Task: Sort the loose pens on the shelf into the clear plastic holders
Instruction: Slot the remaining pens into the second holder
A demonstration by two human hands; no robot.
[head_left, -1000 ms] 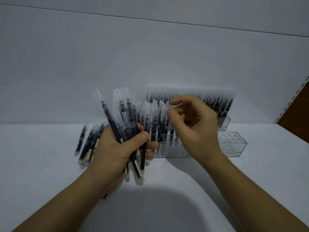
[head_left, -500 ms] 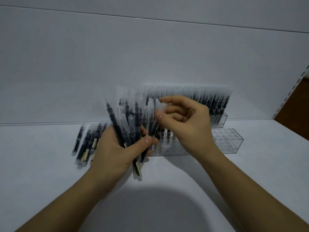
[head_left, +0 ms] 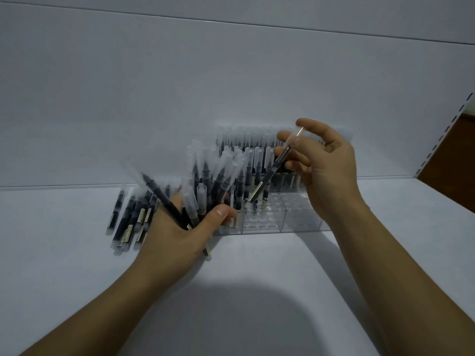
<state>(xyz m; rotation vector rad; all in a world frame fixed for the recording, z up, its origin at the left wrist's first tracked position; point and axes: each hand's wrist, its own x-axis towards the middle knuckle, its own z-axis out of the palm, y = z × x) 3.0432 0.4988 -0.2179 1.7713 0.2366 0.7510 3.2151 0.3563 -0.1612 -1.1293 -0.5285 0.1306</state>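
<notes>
One view only: head-worn, wide-angle. Faces forward and slightly down over white shelf [head_left: 64, 253] toward back wall [head_left: 180, 86]. Forearms enter from bottom edge. Left hand [head_left: 180, 235] with pens [head_left: 205, 176], right hand [head_left: 326, 170] with pen [head_left: 272, 173] at centre, near lens; clear holders [head_left: 295, 217] just beyond. Slotted upright [head_left: 447, 129] at right edge of frame.

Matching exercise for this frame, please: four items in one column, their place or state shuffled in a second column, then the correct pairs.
Things
1. bundle of pens
2. single pen
3. loose pens
4. front holder

Places or states
A. lying flat on the shelf, left of both hands
B. pinched in the right hand, tilted over the front holder
C. clear, with empty holes at its right end
D. in the grip of the left hand, fanned out

Pairs: 1-D, 2-B, 3-A, 4-C
</notes>
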